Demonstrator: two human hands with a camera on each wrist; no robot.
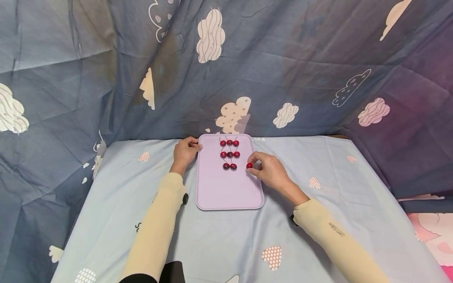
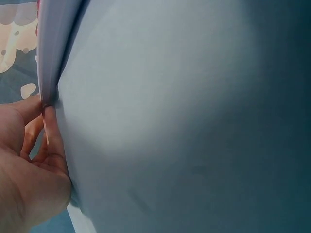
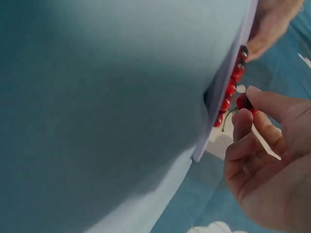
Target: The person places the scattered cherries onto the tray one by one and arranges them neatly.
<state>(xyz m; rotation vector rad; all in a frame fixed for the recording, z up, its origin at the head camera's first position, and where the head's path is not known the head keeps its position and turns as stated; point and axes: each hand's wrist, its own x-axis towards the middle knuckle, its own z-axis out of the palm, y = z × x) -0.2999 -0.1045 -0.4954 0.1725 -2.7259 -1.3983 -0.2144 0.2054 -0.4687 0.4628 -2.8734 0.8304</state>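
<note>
A lilac tray (image 1: pixel 228 192) carries red cherries (image 1: pixel 230 154) with thin stems: two rows of three, and a nearer row of two. My left hand (image 1: pixel 185 152) pinches the tray's left rim near its far corner; the left wrist view shows the thumb and fingers of that hand (image 2: pixel 36 160) meeting at the rim. Over the tray's right side, my right hand (image 1: pixel 270 169) pinches a single cherry (image 1: pixel 249 166) between thumb and fingers. In the right wrist view this cherry (image 3: pixel 245 103) has its green stem hanging down, and the row cherries (image 3: pixel 227 99) lie behind it.
A pale blue cloth (image 1: pixel 219 243) with heart prints covers the table under the tray. Dark blue fabric (image 1: pixel 177 86) with cloud prints hangs just behind the tray's far edge and along the sides. Pink patterned cloth (image 1: pixel 433 236) shows at the right edge.
</note>
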